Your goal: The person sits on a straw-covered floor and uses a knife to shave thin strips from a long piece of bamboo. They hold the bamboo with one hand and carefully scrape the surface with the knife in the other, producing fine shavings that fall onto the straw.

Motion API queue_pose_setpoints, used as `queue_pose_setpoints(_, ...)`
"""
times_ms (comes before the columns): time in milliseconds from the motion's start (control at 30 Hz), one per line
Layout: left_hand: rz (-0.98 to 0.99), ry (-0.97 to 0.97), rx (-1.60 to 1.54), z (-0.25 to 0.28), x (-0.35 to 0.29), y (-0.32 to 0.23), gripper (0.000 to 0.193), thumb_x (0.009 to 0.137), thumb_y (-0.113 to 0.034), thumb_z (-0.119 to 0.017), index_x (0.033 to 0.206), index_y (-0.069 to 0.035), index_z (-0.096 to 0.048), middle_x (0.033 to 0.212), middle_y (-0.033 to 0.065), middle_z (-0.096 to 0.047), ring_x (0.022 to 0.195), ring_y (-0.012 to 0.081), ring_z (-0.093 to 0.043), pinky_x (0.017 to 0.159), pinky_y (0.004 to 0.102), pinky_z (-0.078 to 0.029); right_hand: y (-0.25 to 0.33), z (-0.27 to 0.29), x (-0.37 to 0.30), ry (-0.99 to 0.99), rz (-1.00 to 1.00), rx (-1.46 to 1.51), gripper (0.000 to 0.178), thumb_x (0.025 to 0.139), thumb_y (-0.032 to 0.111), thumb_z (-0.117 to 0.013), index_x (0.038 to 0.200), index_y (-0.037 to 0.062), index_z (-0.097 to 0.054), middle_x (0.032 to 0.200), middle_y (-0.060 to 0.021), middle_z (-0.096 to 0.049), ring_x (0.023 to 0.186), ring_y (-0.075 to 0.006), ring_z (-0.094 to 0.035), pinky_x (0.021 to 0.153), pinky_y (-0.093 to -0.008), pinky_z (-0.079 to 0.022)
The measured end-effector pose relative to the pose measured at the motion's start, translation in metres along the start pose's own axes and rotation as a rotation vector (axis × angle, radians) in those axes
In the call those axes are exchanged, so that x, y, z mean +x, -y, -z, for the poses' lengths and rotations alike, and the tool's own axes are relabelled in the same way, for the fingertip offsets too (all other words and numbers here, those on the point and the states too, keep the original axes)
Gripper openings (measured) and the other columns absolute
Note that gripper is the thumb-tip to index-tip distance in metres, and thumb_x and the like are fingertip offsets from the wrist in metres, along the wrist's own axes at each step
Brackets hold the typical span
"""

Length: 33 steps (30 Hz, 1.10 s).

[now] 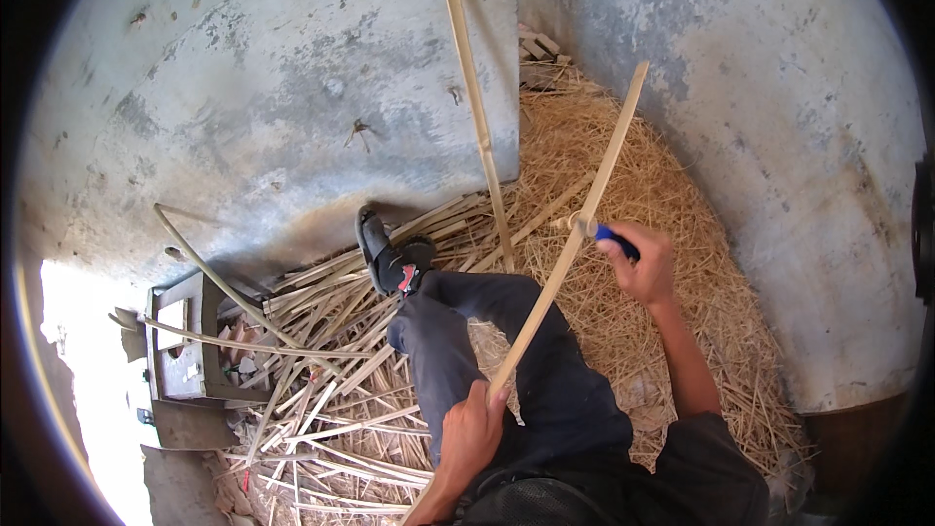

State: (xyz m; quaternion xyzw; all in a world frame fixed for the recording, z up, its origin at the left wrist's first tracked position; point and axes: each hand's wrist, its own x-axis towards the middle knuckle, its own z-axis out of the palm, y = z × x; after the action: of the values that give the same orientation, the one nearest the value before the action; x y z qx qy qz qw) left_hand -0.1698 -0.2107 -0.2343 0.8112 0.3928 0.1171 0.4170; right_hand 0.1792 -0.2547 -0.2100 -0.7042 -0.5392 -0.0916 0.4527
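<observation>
A long, pale bamboo strip (545, 304) slants across my lap, its far end rising toward the right wall. My left hand (471, 432) is closed around the strip's near end, close to my thigh. In my right hand (645, 263) is a blue-handled knife (618, 241), gripped by the handle beside the strip. Its working end meets the strip about midway along, where a small pale curl (565, 223) sticks out on the left side. Most of the blade is too small or hidden to make out.
Another bamboo strip (474, 97) leans against the grey wall (243, 68). Loose strips (331, 297) lie piled around my shoe (385, 251). Fine shavings (701, 331) cover the right side. A grey box (187, 336) stands at left, strips across it.
</observation>
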Motion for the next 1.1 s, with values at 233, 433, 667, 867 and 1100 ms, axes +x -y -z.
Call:
queue_pose_setpoints(233, 0.016, -0.02, -0.019, 0.007, -0.013, 0.002, 0.028, 0.113, -0.026, -0.054, 0.1, -0.001, -0.055, 0.072, 0.0291, -0.061, 0.072, 0.0553, -0.061, 0.06, 0.0607, -0.043, -0.014, -0.002, 0.006, 0.055, 0.05, -0.043, 0.036, 0.098, 0.038, -0.077, 0.102, 0.0027, -0.081, 0.081, -0.0112, -0.077, 0.065, -0.0217, -0.072, 0.057, -0.0328, -0.054)
queue_pose_setpoints(433, 0.088, 0.089, 0.06, 0.006, -0.037, 0.025, 0.032, 0.111, -0.033, -0.057, 0.102, -0.003, -0.056, 0.072, 0.0299, -0.066, 0.073, 0.055, -0.065, 0.064, 0.0637, -0.048, -0.087, 0.007, 0.028, -0.051, -0.134, -0.15, 0.046, 0.103, 0.049, -0.069, 0.108, 0.005, -0.082, 0.069, -0.0048, -0.071, 0.054, -0.0126, -0.056, 0.05, -0.0312, -0.041)
queue_pose_setpoints(667, 0.094, 0.159, 0.026, 0.01, -0.063, 0.038, 0.035, 0.111, -0.034, -0.056, 0.098, -0.002, -0.055, 0.071, 0.0307, -0.064, 0.072, 0.0558, -0.064, 0.061, 0.0632, -0.047, -0.165, 0.047, 0.058, -0.216, -0.395, -0.279, 0.052, 0.104, 0.049, -0.068, 0.107, -0.0018, -0.079, 0.077, -0.0068, -0.073, 0.067, -0.0144, -0.061, 0.062, -0.034, -0.047)
queue_pose_setpoints(867, 0.17, 0.291, -0.367, 0.013, -0.048, 0.074, 0.057, 0.116, -0.051, -0.039, 0.105, -0.001, -0.063, 0.072, 0.0113, -0.063, 0.058, 0.0269, -0.065, 0.05, 0.0414, -0.046, -0.235, 0.058, 0.03, -0.138, -0.575, -0.159, 0.057, 0.107, 0.054, -0.059, 0.118, 0.0008, -0.075, 0.084, -0.0056, -0.068, 0.073, -0.0183, -0.06, 0.072, -0.0372, -0.048)
queue_pose_setpoints(1100, 0.312, 0.52, -0.808, 0.03, 0.011, 0.039, 0.077, 0.114, -0.064, -0.026, 0.106, 0.002, -0.065, 0.072, 0.0073, -0.06, 0.058, 0.0175, -0.062, 0.05, 0.0284, -0.051, -0.122, 0.021, -0.012, 0.118, -0.811, 0.37, 0.045, 0.107, 0.048, -0.063, 0.123, 0.007, -0.072, 0.079, 0.0062, -0.055, 0.065, -0.0061, -0.047, 0.059, -0.0257, -0.039)
